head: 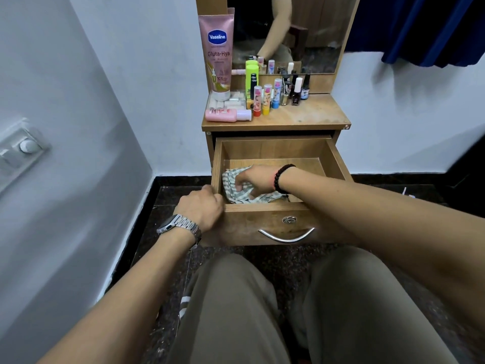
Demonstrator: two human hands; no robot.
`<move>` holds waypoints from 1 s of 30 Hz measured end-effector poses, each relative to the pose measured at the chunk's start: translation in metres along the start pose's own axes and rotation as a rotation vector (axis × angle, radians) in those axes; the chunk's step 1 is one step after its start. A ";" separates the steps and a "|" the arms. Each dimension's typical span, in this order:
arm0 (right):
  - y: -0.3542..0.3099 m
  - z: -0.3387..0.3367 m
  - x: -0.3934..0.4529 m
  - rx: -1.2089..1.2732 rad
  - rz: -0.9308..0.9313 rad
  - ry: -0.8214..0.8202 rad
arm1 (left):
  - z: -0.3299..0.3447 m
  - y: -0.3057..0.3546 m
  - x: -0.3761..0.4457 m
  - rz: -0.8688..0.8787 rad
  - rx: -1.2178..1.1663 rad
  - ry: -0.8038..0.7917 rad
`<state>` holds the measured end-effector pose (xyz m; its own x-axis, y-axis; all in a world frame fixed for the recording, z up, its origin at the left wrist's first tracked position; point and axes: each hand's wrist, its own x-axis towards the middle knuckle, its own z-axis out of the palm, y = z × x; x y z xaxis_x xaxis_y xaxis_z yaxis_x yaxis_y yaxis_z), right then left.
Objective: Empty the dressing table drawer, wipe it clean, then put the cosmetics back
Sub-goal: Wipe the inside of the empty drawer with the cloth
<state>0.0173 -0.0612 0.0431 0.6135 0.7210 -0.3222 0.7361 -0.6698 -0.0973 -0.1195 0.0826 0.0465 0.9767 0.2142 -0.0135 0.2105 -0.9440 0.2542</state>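
Note:
The wooden drawer [338,161] of the dressing table is pulled out, holding only a checked cloth [262,198] in its front left part. My right hand [250,181] is inside the drawer, fingers curled on the cloth and pressing it to the bottom. My left hand [202,207] grips the drawer's front left corner. On the table top [312,114] stand the cosmetics: a tall pink Vaseline tube [218,56], a pink bottle [227,114] lying down, a green tube [252,74], several lip balm sticks [266,99] and nail polish bottles [296,91].
A mirror [309,32] rises behind the cosmetics. White walls close in at left and right, with a switch plate [22,151] on the left wall. A blue curtain [425,27] hangs at upper right. My knees are just below the drawer front and its metal handle [286,236].

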 end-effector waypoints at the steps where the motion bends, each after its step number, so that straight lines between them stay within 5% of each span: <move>1: 0.007 -0.003 -0.006 -0.047 0.017 -0.005 | -0.001 0.000 0.000 -0.001 0.001 -0.003; 8: 0.083 -0.012 -0.065 -0.285 0.514 0.009 | -0.001 0.001 0.000 -0.006 0.001 -0.013; 14: 0.038 0.001 -0.054 -0.470 0.343 -0.298 | -0.002 0.001 -0.002 -0.007 0.004 -0.009; 21: 0.054 -0.008 -0.065 -0.214 0.486 -0.005 | -0.004 0.003 -0.003 -0.007 0.008 -0.011; 24: 0.059 -0.012 -0.071 -0.159 0.562 -0.231 | -0.004 0.003 -0.004 -0.007 0.006 -0.011; 26: 0.051 -0.007 -0.065 -0.119 0.512 -0.372 | -0.004 0.003 -0.005 -0.010 0.002 -0.020; 30: 0.020 0.004 -0.052 -0.146 0.259 -0.156 | -0.006 0.005 -0.006 -0.016 0.013 -0.024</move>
<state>-0.0011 -0.1125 0.0546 0.7427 0.4864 -0.4602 0.6015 -0.7866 0.1393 -0.1246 0.0783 0.0538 0.9739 0.2234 -0.0406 0.2265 -0.9437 0.2413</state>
